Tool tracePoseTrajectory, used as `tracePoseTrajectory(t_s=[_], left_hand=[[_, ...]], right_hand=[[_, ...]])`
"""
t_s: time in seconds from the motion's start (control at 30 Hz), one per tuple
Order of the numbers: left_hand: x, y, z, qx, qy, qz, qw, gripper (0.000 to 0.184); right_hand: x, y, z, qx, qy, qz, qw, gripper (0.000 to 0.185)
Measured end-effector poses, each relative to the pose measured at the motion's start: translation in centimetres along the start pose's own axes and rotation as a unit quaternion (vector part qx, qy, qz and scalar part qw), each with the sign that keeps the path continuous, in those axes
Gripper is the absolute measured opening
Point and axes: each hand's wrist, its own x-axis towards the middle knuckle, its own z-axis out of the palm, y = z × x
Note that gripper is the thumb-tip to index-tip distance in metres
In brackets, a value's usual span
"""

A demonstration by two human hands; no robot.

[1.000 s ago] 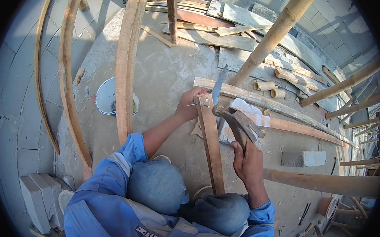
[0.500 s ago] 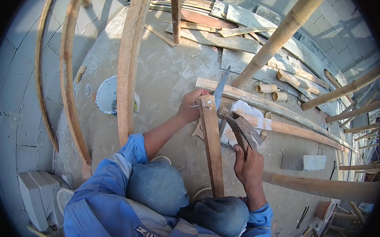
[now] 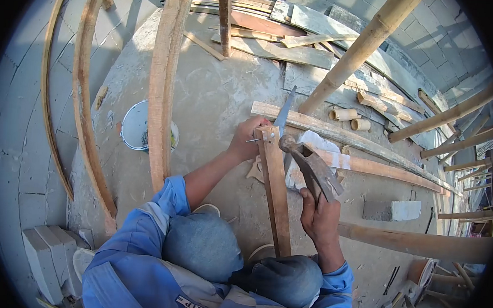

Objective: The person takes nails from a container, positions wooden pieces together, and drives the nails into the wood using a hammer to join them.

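Note:
My left hand [image 3: 246, 139] grips the upper end of a squared wooden post [image 3: 273, 194], its fingers partly hidden behind the wood. The post leans toward my knees, and a nail [image 3: 252, 140] sticks out of its left side near the top. My right hand [image 3: 319, 216] is closed around a claw hammer [image 3: 312, 167]. The hammer's head lies just right of the post's top, not touching it. Behind the post a saw blade [image 3: 285, 111] points upward, beside a pale block [image 3: 296, 176].
A white bucket [image 3: 135, 127] stands at the left behind an upright timber [image 3: 162, 88]. Bamboo poles [image 3: 357, 54] slant across the right. Planks [image 3: 296, 53] are piled at the back. A grey block [image 3: 391, 210] lies on the floor at right, and more blocks [image 3: 48, 261] at lower left.
The view has shifted slightly. Both hands keep their holds, and the hammer has moved only slightly beside the post's top.

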Motion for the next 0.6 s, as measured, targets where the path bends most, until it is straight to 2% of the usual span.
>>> tracePoseTrajectory(t_s=[0.03, 0.07, 0.1, 0.13, 0.23, 0.27, 0.3, 0.33, 0.4, 0.43, 0.5, 0.6], left_hand=[[-1.7, 0.3, 0.1, 0.000, -0.004, -0.007, 1.000, 0.022], [-1.9, 0.0, 0.3, -0.003, -0.002, -0.011, 1.000, 0.022], [-1.7, -0.5, 0.3, -0.004, -0.001, -0.011, 1.000, 0.022], [-2.0, -0.5, 0.1, -0.007, -0.003, -0.016, 1.000, 0.023], [-1.9, -0.4, 0.3, -0.008, -0.006, -0.025, 1.000, 0.022], [-2.2, -0.1, 0.4, -0.010, -0.008, -0.030, 0.999, 0.022], [-1.9, 0.0, 0.3, -0.010, -0.012, -0.031, 0.999, 0.022], [-1.9, 0.2, 0.1, -0.011, -0.020, -0.033, 0.999, 0.022], [-0.9, -0.2, 0.0, 0.002, -0.008, 0.004, 1.000, 0.022], [-1.8, -0.3, 0.1, 0.008, -0.002, 0.006, 1.000, 0.022], [-2.2, 0.0, 0.0, -0.016, -0.009, -0.023, 1.000, 0.023], [-2.1, -0.4, -0.1, -0.011, -0.013, -0.019, 1.000, 0.023]], right_hand=[[-1.8, 0.9, -0.2, 0.038, 0.026, 0.044, 0.998, 0.027], [-1.8, -0.5, -0.9, 0.230, 0.096, 0.121, 0.961, 0.035], [-0.6, -1.2, -2.2, 0.330, 0.162, 0.068, 0.927, 0.039], [0.4, -2.2, -2.8, 0.323, 0.273, 0.027, 0.906, 0.042], [0.1, -1.1, 0.0, 0.395, 0.347, -0.100, 0.845, 0.039], [-0.4, -0.1, 0.4, 0.189, 0.117, 0.004, 0.975, 0.030], [-0.6, 1.0, 0.8, -0.040, -0.123, 0.107, 0.986, 0.022], [-0.6, 0.5, 2.0, 0.052, -0.115, 0.197, 0.972, 0.022], [-0.3, 0.7, 0.4, -0.007, -0.060, 0.104, 0.993, 0.025], [-0.5, 0.7, -0.2, 0.000, 0.006, 0.074, 0.997, 0.026], [-0.3, -1.4, -1.7, 0.258, 0.133, 0.089, 0.953, 0.034], [1.5, -2.7, -2.5, 0.319, 0.339, -0.096, 0.880, 0.036]])
